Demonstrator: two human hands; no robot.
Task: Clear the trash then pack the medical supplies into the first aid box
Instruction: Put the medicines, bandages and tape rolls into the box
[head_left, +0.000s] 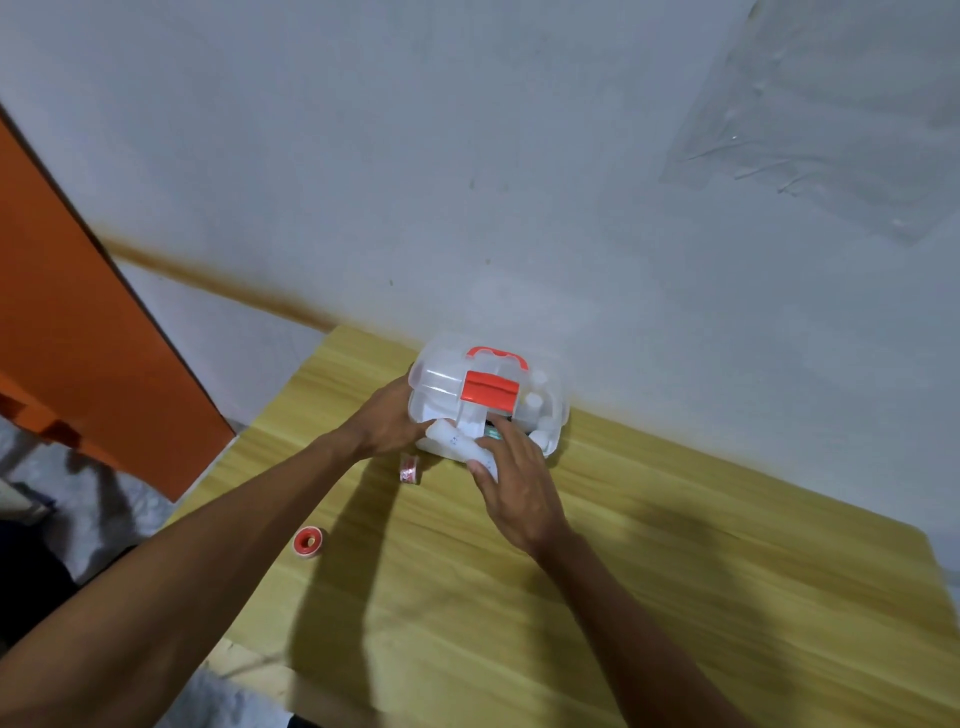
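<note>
We find the box (447, 387) at the desk's (675, 597) far edge, against the wall (519, 182). The left hand (387, 423) grips the box's left side. The right hand (519, 483) holds a white roll (454, 441) between thumb and fingers, at the gap under the lid's front. A tape (409, 469) lies just beside the box front. A red spool (307, 542) lies near the left edge.
</note>
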